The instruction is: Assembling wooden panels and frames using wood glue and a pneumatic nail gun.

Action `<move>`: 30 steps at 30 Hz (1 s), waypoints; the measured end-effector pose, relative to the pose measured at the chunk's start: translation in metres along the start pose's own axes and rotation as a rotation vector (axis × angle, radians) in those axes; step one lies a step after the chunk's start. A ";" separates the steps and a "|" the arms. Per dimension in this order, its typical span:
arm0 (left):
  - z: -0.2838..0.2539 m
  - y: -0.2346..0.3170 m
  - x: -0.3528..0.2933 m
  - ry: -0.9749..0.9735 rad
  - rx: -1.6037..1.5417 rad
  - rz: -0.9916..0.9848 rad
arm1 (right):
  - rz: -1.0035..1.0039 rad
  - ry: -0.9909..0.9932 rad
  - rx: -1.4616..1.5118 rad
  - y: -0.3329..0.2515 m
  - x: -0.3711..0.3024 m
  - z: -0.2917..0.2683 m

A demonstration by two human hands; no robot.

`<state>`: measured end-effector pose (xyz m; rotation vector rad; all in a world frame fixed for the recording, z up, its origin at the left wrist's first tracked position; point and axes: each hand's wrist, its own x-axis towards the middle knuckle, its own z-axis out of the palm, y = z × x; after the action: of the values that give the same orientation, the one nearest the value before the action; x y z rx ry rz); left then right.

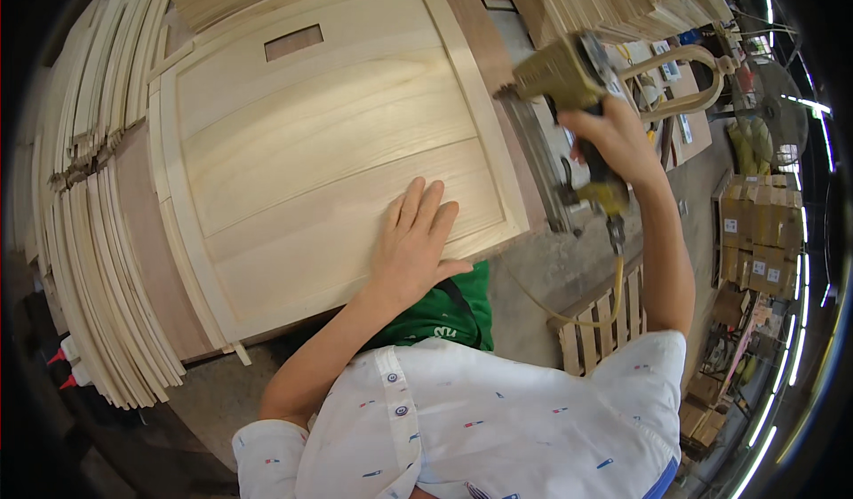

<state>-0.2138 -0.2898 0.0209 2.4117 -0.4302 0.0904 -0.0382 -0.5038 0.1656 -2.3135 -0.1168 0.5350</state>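
A pale wooden framed panel [329, 135] lies flat on the workbench before me, with a small rectangular cutout [293, 42] near its far edge. My left hand [415, 241] rests open on the panel's near part, fingers stretched out and pointing away from me. To the right of the panel, my right hand [613, 139] grips the handle of a yellowish-green pneumatic nail gun [562, 74], raised off the wood and slightly blurred. An air hose [617, 281] runs down from the base of its handle.
Stacks of thin wooden strips [111, 277] stand along the left side. More boards [613, 1] are piled at the far right. A curved wooden frame [702, 77] sits beyond the nail gun. On the floor to the right are a slatted pallet [604, 321] and cardboard boxes [760, 228].
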 end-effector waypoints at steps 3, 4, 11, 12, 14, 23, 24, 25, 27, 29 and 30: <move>0.000 -0.001 0.014 0.072 0.035 0.024 | -0.117 0.028 -0.021 -0.021 0.054 0.002; 0.000 -0.002 0.018 0.077 0.040 0.021 | -0.149 0.015 -0.034 -0.031 0.068 0.003; 0.019 -0.005 0.058 0.081 0.036 0.095 | -0.242 0.022 -0.035 -0.063 0.151 0.011; 0.023 -0.006 0.062 0.089 0.020 0.126 | -0.243 0.018 -0.034 -0.065 0.157 0.012; 0.029 -0.010 0.061 0.095 0.020 0.114 | -0.230 -0.005 -0.063 -0.066 0.167 0.011; 0.031 -0.008 0.065 0.120 0.035 0.082 | -0.206 0.039 -0.054 -0.070 0.191 0.015; 0.029 -0.008 0.066 0.116 0.036 0.088 | -0.205 0.035 -0.053 -0.071 0.191 0.017; 0.028 -0.008 0.066 0.115 0.035 0.085 | -0.216 0.027 -0.034 -0.071 0.189 0.018; 0.029 -0.007 0.066 0.122 0.011 0.092 | -0.222 0.016 -0.022 -0.069 0.188 0.019; 0.031 -0.009 0.065 0.137 0.005 0.095 | -0.207 0.012 -0.086 -0.071 0.190 0.021; 0.031 -0.010 0.065 0.152 0.004 0.101 | -0.208 0.008 -0.089 -0.071 0.183 0.022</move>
<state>-0.1503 -0.3207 0.0022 2.3664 -0.4806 0.3173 0.1247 -0.3947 0.1383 -2.3545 -0.3800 0.4225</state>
